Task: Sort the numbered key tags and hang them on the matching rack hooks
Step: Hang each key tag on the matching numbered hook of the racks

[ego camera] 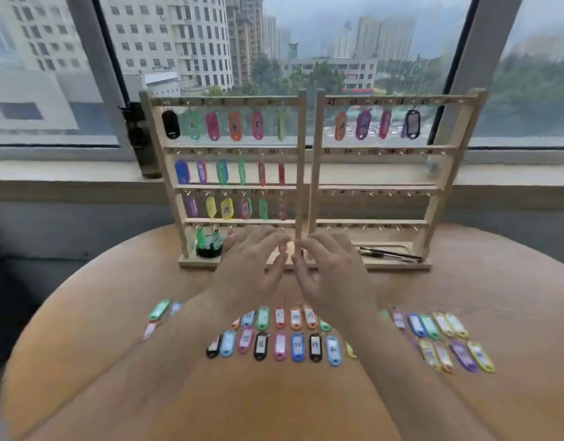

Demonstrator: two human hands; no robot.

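Note:
A wooden key rack [303, 148] with rows of numbered hooks stands at the far side of the round table. Its left half carries several coloured tags on three rows; the right half has tags only on the top row. My left hand [252, 265] and my right hand [331, 268] meet in front of the rack's bottom row. Between their fingertips sits a small red key tag [282, 248], pinched by my left hand; my right hand's fingers curl at its ring, though the blur hides their exact hold. Loose numbered tags [280, 332] lie in rows near me.
Two green tags [207, 238] hang at the bottom left of the rack above a black round object. Black pens [389, 253] lie in the rack's base tray. More loose tags lie at left [159, 313] and right [446, 338]. A window sill runs behind the rack.

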